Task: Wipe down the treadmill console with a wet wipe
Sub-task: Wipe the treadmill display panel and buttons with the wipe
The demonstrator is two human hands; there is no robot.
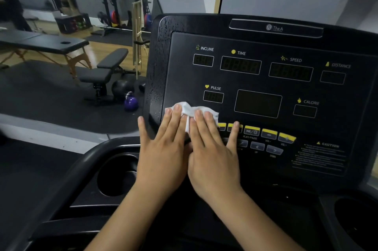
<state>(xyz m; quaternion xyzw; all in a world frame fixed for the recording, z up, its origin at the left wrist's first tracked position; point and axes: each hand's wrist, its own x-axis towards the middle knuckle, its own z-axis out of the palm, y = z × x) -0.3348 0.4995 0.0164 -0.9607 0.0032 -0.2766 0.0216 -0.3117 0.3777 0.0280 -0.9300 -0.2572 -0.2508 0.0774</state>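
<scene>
The black treadmill console (266, 87) fills the right half of the view, with dark displays labelled incline, time, speed, distance, pulse and calorie. A crumpled white wet wipe (192, 109) lies on its lower left panel, just below the pulse display. My left hand (163, 148) and my right hand (212, 148) lie flat side by side, fingers spread, pressing the wipe against the panel with their fingertips. Most of the wipe is hidden under the fingers. My right thumb rests over the row of yellow buttons (268, 134). Wet streaks show on the console's left frame (157, 66).
Cup holders sit at the lower left (116, 175) and lower right (356, 222) of the console base. To the left, a mirror shows the gym: a massage table (47, 44), a weight bench (106, 72), a purple kettlebell (131, 103) and a rack of weights.
</scene>
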